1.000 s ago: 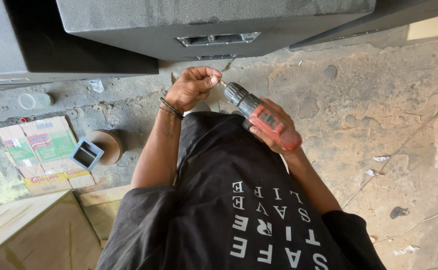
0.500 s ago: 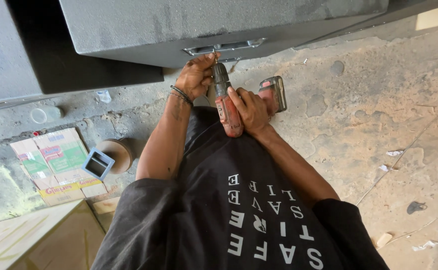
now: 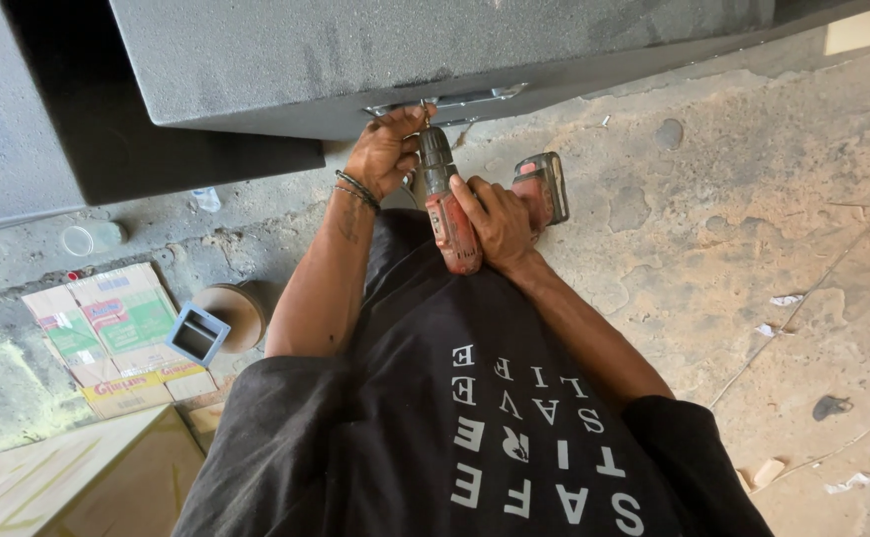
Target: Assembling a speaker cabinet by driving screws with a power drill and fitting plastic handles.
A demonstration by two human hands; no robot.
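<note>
Drill (image 3: 452, 214) — red and black, gripped in the closed right hand (image 3: 495, 221) — points up at the metal handle plate (image 3: 455, 100) on the edge of the dark speaker cabinet (image 3: 405, 50), while the left hand (image 3: 387, 149), fingers curled, pinches something small just beside the drill's tip — what it holds cannot be told.

A flat, opened-out cardboard box (image 3: 112, 333) lies on the floor (image 3: 733, 249) at the left side of the picture. It is brown with colourful printed panels in green, blue, red and yellow, and it looks worn and dirty. A small blue square box (image 3: 196, 334), open so that its dark inside shows, sits at the right edge of the flat cardboard, just beside a round brown thing (image 3: 234, 310), and a white scrap of wrapper (image 3: 206, 199) lies on the floor further up.
</note>
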